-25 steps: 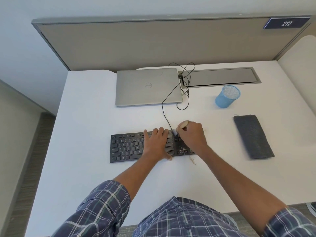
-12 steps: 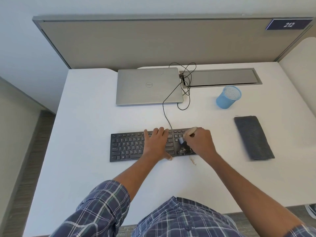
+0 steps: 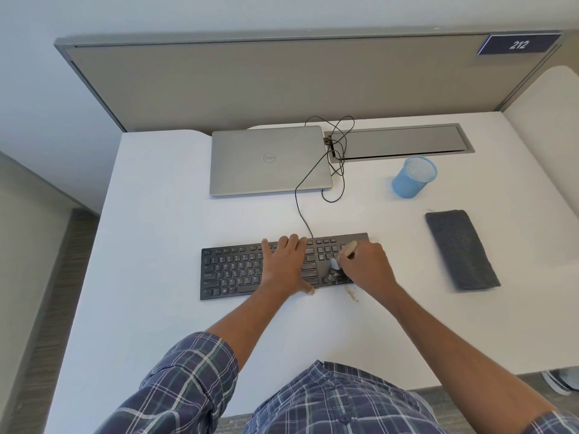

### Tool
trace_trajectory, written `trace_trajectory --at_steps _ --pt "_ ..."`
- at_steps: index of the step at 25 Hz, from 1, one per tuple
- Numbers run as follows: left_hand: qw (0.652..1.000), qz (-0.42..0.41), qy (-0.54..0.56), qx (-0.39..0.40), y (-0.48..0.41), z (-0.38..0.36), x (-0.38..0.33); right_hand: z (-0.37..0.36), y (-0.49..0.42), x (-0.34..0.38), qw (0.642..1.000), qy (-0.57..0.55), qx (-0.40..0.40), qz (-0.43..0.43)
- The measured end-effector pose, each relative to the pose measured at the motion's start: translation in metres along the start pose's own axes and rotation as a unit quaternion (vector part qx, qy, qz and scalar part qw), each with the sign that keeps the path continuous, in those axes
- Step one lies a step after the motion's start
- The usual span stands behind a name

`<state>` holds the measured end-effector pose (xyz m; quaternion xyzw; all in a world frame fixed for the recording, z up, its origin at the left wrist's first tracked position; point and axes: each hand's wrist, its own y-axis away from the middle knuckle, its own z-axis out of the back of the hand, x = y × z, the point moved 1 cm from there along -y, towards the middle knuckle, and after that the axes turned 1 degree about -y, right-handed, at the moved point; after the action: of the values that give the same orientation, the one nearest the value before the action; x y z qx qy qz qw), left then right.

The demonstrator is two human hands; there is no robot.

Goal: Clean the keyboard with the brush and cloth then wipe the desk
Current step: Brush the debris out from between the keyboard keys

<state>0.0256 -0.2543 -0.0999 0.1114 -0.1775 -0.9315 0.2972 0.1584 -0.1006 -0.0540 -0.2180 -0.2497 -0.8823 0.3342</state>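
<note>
The white desk [image 3: 156,214] carries the keyboard [image 3: 235,270], which is the reference item here. A grey partition panel [image 3: 282,83] stands well beyond the keyboard, at the far edge of the desk. A closed silver laptop [image 3: 269,161] lies beyond the keyboard, lid up. The black keyboard lies flat, with its long side across the person's front. Its thin black cable [image 3: 300,208] runs from its far edge past the right side of the laptop. The folded grey cloth [image 3: 460,249] lies flat, well to the right of the keyboard and apart from both hands. A blue mesh cup [image 3: 413,177] stands upright beyond and right of the keyboard.

The left hand [image 3: 286,264] rests palm down on the middle keys, fingers straight and reaching the far edge, thumb at the near edge. It holds nothing. The right hand [image 3: 366,267] is over the right end of the keyboard, fingers curled round the brush [image 3: 349,247]. The pale handle projects above the knuckles. The light bristle end sits on the keys left of the hand. Brown debris [image 3: 352,294] lies on the desk, just at the near edge of the keyboard below the right hand.
</note>
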Motion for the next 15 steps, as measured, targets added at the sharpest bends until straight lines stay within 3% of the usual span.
trace_trajectory --at_steps 8,15 --pt "1.000 0.002 0.007 -0.005 0.001 0.000 0.000 0.017 -0.025 0.002 0.996 -0.047 -0.077 -0.024" --pt "1.000 0.006 0.011 -0.002 0.000 -0.001 0.000 -0.007 -0.001 -0.009 0.998 -0.020 -0.056 -0.019"
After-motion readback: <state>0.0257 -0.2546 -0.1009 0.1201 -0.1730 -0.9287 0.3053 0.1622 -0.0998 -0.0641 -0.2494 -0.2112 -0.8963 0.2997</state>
